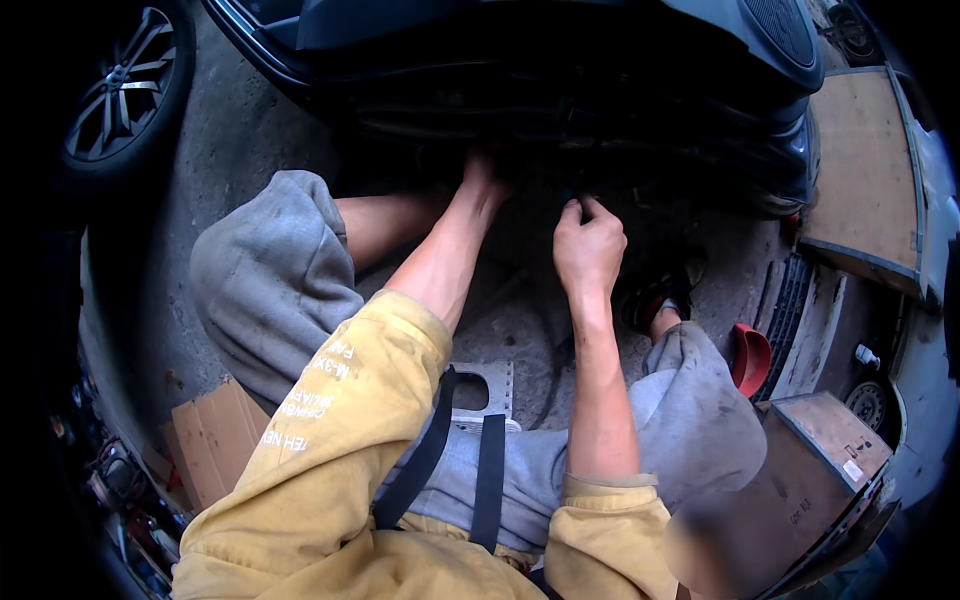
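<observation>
My left hand [484, 172] reaches into the dark gap below the lower edge of a dark car body [400, 100]. Its fingers are lost in shadow, so what they touch cannot be made out. To its right and a little nearer, my right hand [590, 245] is closed, with thumb and forefinger pinched together and pointing at the underside of the car. Something small and dark may be between those fingertips, but it is too dim to name. Above and to the right hangs an open car door [770, 40] with a speaker grille.
A wheel with a spoked rim [118, 90] stands at the far left. Flattened cardboard [215, 435] lies at lower left. On the right are a red scoop-like piece [750, 360], a wooden board [865, 165] and a brown box [830, 435]. My knees are bent at either side.
</observation>
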`<state>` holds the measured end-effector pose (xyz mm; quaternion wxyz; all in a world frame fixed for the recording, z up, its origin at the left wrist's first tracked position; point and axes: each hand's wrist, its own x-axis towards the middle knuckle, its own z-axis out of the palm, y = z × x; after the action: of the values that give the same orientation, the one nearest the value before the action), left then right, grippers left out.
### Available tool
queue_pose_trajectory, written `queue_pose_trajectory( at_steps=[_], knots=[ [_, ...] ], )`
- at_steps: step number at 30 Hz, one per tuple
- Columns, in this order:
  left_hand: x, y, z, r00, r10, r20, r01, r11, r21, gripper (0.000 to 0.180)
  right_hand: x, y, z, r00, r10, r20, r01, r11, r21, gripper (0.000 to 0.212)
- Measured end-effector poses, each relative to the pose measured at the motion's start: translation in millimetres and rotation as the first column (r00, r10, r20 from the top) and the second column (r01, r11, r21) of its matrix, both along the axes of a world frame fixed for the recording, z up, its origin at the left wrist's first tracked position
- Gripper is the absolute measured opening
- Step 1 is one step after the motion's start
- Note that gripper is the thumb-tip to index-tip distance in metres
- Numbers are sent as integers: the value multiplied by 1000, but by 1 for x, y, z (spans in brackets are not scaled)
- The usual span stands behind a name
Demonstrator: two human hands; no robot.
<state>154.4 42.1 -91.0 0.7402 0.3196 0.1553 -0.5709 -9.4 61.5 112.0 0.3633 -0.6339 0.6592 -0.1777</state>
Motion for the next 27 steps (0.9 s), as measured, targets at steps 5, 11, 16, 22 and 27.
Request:
queue_pose_trajectory(
  at_steps=[5,11,16,22,27],
  knots=[
    [-27,-12,24,997,-12,-81,21,993,119,12,-5,-4,-18,996,-86,38,88,995,-39,25],
    [0,5,7,986,-165,-2,165,985,-51,9,5,22,-35,995,-102,-2,100,979,-179,28],
    [-11,2,40,990,-135,-44,138,988,76,5,-16,-1,-1,999,4,-41,-5,1000,-14,34],
    [23,15,5,998,-65,6,65,998,19,11,-4,8,3,994,90,-57,-85,993,83,35],
    [-7,5,34,998,-15,-54,21,994,109,14,-19,8,6,1000,-16,-14,16,999,48,35]
  ],
)
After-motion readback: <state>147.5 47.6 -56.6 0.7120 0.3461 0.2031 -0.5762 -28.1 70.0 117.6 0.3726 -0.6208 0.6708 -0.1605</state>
